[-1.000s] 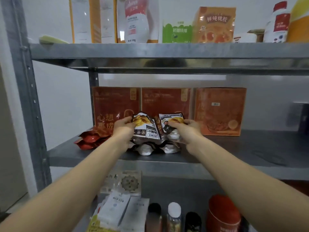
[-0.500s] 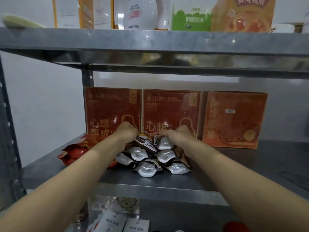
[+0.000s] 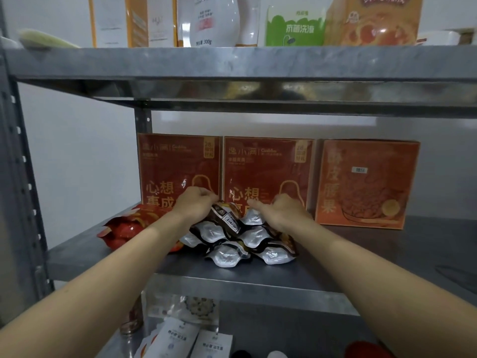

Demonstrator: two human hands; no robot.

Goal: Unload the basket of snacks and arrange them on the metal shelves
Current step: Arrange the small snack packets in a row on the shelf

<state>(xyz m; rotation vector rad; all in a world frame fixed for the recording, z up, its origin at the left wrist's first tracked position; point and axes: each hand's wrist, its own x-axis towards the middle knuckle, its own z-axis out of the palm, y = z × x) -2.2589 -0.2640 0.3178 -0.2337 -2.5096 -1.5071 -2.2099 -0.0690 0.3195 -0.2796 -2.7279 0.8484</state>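
Silver-and-black foil snack packets (image 3: 227, 254) lie stacked on the grey metal middle shelf (image 3: 361, 254), just in front of the red cardboard boxes (image 3: 268, 171). Your left hand (image 3: 196, 205) and right hand (image 3: 284, 213) both pinch the top edges; square the stack before letting go.

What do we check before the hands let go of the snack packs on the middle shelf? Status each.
1. Snack packs lie on the middle shelf: ok.
2. Bare shelf shows in front of the pile, so it sits back from the edge: ok.
3. Pile steady without support: cannot tell; left hand and right hand both grip its far end.
4. Red boxes behind the pile stand upright: ok.
5. Pile apart from the red bag at left: cannot tell, the left forearm hides where they would meet.
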